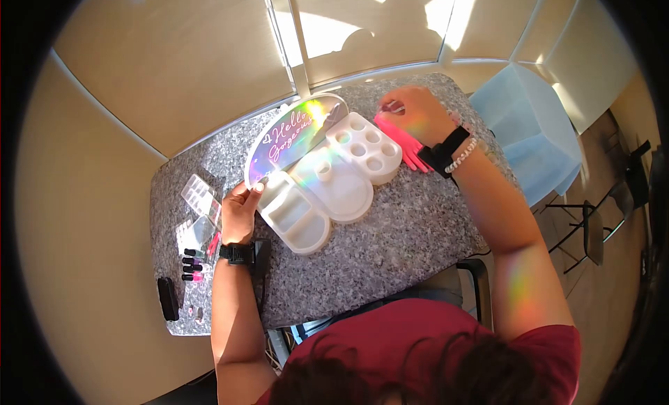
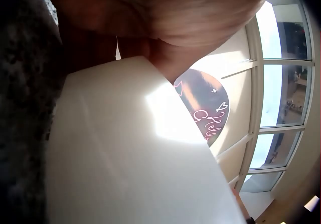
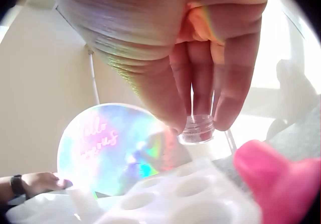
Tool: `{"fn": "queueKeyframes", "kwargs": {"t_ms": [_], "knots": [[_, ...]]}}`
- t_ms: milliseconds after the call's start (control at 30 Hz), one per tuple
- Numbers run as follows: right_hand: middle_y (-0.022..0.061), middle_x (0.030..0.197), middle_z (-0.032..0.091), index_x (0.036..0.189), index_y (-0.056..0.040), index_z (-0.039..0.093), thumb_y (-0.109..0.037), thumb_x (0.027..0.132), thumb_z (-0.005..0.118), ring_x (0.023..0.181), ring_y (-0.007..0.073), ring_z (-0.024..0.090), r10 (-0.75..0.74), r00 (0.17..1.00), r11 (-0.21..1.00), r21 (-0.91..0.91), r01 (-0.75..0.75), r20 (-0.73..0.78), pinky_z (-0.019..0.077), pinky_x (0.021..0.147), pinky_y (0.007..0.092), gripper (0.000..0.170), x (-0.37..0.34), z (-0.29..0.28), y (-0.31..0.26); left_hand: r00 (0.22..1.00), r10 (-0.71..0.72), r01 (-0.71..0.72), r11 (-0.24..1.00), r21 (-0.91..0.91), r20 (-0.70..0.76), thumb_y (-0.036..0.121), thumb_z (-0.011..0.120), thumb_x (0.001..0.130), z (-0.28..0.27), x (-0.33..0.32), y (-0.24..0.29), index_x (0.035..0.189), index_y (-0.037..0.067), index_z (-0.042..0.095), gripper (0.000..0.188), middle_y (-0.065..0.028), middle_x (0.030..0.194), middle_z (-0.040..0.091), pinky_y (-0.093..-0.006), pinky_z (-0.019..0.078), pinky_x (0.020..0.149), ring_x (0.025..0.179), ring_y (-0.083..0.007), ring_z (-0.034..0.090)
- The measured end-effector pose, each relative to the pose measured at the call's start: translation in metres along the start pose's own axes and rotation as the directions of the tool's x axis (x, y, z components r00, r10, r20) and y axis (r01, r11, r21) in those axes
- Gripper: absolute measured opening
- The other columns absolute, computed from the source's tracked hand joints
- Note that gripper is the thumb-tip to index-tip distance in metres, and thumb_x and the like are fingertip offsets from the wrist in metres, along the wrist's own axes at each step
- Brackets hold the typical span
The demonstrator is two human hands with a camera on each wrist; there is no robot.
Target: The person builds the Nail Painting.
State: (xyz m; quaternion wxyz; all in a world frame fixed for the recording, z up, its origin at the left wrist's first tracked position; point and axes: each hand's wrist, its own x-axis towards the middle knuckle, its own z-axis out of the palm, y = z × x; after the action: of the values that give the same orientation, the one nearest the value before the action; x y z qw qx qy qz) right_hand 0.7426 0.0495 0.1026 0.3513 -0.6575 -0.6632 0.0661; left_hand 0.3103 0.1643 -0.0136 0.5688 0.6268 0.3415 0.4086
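Note:
On the table stands a white organizer tray [image 1: 348, 204] with round holes on its right part and open compartments on its left. A half-round iridescent mirror [image 1: 279, 161] lettered "Hello Gorgeous" stands up along its back. My left hand [image 1: 240, 213] grips the organizer's left end, thumb on top near the mirror's corner. Beyond the holes on the right, my right hand [image 1: 418, 116] is raised above the tabletop. Its thumb and fingers pinch a small clear jar [image 3: 196, 129], seen in the right wrist view. Just under that hand lies a bright pink practice hand [image 1: 405, 146], beside the organizer.
At the table's left are a clear compartment box [image 1: 200, 191], several small black-capped bottles [image 1: 190, 268] and a black case [image 1: 167, 298]. A wall [image 1: 188, 64] borders the far side. Right of the table is a blue-covered piece [image 1: 526, 126], with a dark folding chair [image 1: 592, 234] beyond.

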Motion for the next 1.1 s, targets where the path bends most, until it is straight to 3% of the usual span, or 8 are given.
{"fn": "queueKeyframes", "kwargs": {"t_ms": [100, 333, 433, 533, 667, 833, 900, 1100], "knots": [[0.0191, 0.101, 0.082, 0.116, 0.0009, 0.080, -0.018, 0.091, 0.080, 0.099, 0.0324, 0.081, -0.095, 0.992, 0.979, 0.187, 0.078, 0.083, 0.0630, 0.091, 0.0422, 0.032, -0.002, 0.034, -0.029, 1.000, -0.020, 0.020, 1.000, -0.006, 0.005, 0.014, 0.073, 0.112, 0.004, -0.004, 0.003, 0.132, -0.003, 0.078, 0.027, -0.0051, 0.118, 0.082, -0.0284, 0.0554, 0.097, 0.104, -0.0107, 0.072], [0.0204, 0.103, 0.081, 0.117, -0.0025, 0.081, -0.016, 0.095, 0.077, 0.098, 0.0399, 0.078, -0.207, 0.978, 0.978, 0.041, 0.206, 0.031, 0.0610, 0.089, 0.0499, 0.026, 0.008, 0.085, -0.031, 0.999, -0.032, 0.032, 0.998, 0.050, 0.001, 0.013, 0.071, 0.113, 0.003, -0.005, 0.008, 0.134, -0.003, 0.077, 0.027, -0.0034, 0.119, 0.081, -0.0275, 0.0535, 0.098, 0.106, -0.0095, 0.070], [0.0202, 0.111, 0.081, 0.123, -0.0018, 0.080, -0.016, 0.094, 0.077, 0.105, 0.0394, 0.078, -0.098, 0.985, 0.994, -0.031, 0.103, 0.144, 0.0609, 0.093, 0.0474, 0.032, 0.010, 0.086, -0.036, 1.000, -0.018, 0.018, 0.999, 0.039, -0.002, 0.013, 0.072, 0.112, 0.002, -0.006, 0.004, 0.135, -0.003, 0.077, 0.028, -0.0029, 0.118, 0.081, -0.0274, 0.0532, 0.098, 0.105, -0.0095, 0.069], [0.0204, 0.111, 0.081, 0.122, -0.0032, 0.081, -0.016, 0.095, 0.074, 0.105, 0.0405, 0.077, -0.110, 0.968, 0.982, -0.127, 0.141, 0.226, 0.0601, 0.094, 0.0489, 0.030, 0.010, 0.076, -0.045, 1.000, -0.009, 0.009, 1.000, 0.007, -0.005, 0.014, 0.072, 0.112, 0.004, -0.005, 0.005, 0.136, -0.003, 0.077, 0.029, -0.0030, 0.119, 0.081, -0.0275, 0.0533, 0.098, 0.106, -0.0098, 0.070], [0.0185, 0.116, 0.081, 0.119, -0.0075, 0.084, -0.025, 0.096, 0.075, 0.112, 0.0399, 0.075, -0.165, 0.974, 0.985, -0.028, 0.171, 0.155, 0.0575, 0.100, 0.0504, 0.030, 0.018, 0.035, -0.017, 1.000, -0.015, 0.015, 1.000, 0.018, -0.006, 0.014, 0.073, 0.112, -0.001, -0.004, -0.004, 0.136, -0.003, 0.077, 0.029, -0.0031, 0.119, 0.081, -0.0271, 0.0533, 0.098, 0.105, -0.0097, 0.070], [0.0158, 0.120, 0.082, 0.111, -0.0093, 0.085, -0.024, 0.095, 0.079, 0.115, 0.0385, 0.075, 0.156, 0.988, 0.911, -0.385, -0.146, -0.005, 0.0592, 0.104, 0.0506, 0.022, 0.013, -0.009, 0.044, 1.000, -0.011, 0.012, 0.999, 0.050, -0.012, 0.015, 0.073, 0.112, -0.002, -0.004, -0.002, 0.135, -0.002, 0.077, 0.029, -0.0032, 0.119, 0.081, -0.0267, 0.0532, 0.097, 0.105, -0.0095, 0.070], [0.0188, 0.122, 0.081, 0.112, -0.0075, 0.085, -0.024, 0.095, 0.081, 0.118, 0.0391, 0.077, 0.444, 0.896, 0.674, -0.653, -0.345, -0.016, 0.0623, 0.101, 0.0513, 0.024, 0.012, -0.013, 0.048, 1.000, -0.005, 0.006, 1.000, 0.031, -0.009, 0.015, 0.074, 0.112, 0.000, -0.003, -0.001, 0.135, -0.002, 0.077, 0.029, -0.0032, 0.119, 0.081, -0.0266, 0.0531, 0.097, 0.105, -0.0094, 0.070], [0.0195, 0.120, 0.082, 0.109, -0.0053, 0.084, -0.022, 0.091, 0.083, 0.114, 0.0388, 0.079, 0.496, 0.864, 0.638, -0.637, -0.433, -0.091, 0.0643, 0.097, 0.0505, 0.024, 0.015, 0.002, 0.089, 0.999, -0.026, 0.027, 0.998, 0.057, -0.028, 0.015, 0.073, 0.112, 0.004, -0.005, 0.006, 0.135, -0.003, 0.077, 0.029, -0.0025, 0.117, 0.081, -0.0271, 0.0530, 0.096, 0.105, -0.0090, 0.069]]}}
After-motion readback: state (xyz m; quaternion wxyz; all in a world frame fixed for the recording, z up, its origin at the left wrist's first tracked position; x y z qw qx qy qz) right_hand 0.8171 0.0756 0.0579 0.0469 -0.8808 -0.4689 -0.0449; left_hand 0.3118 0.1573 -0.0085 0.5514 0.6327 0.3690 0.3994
